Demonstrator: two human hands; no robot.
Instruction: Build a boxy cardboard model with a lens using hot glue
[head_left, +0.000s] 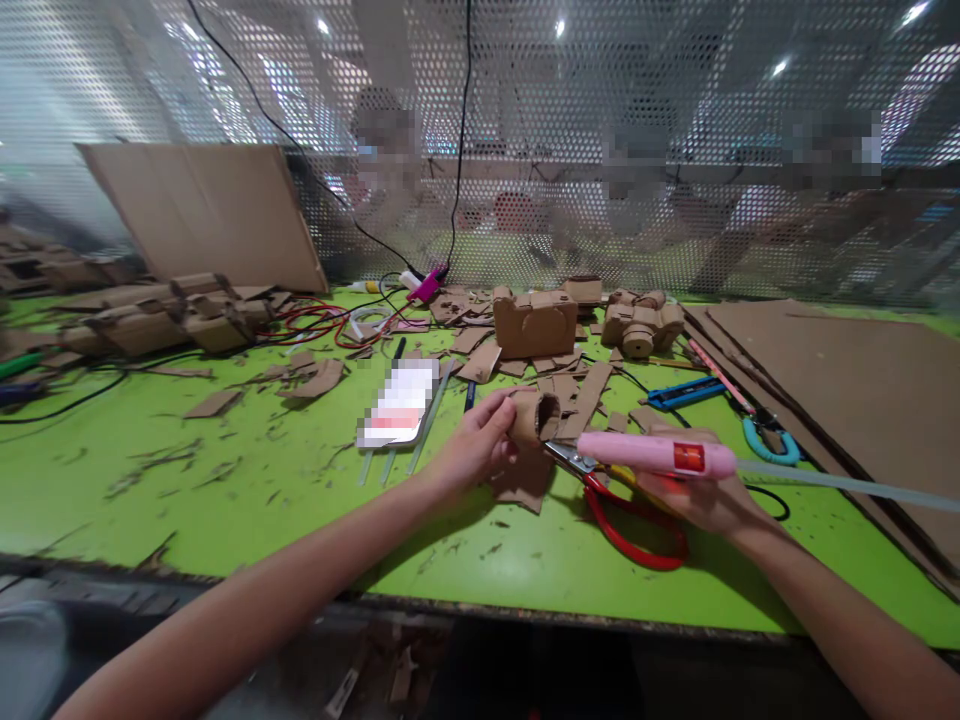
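Note:
Between the fingers and thumb of my left hand [484, 440] is a short rolled cardboard tube [534, 416], its open end turned to the right. My right hand [694, 490] is wrapped round a pink glue gun [637, 453], whose tip points left toward the tube's lower edge. A clear glue stick [847, 485] sticks out of the gun's back end. Below the gun lie scissors with red handles [637, 540], their blades partly hidden. A flat cardboard piece [525, 482] rests on the table under the tube.
Behind my hands stand a camera-shaped cardboard body [535, 325] and a cardboard camera [642, 322]. A phone [399, 403] lies left, near glue sticks [427, 420]. A blue cutter [686, 392] and large cardboard sheets [847, 390] are at right. Scraps litter the green table [285, 510].

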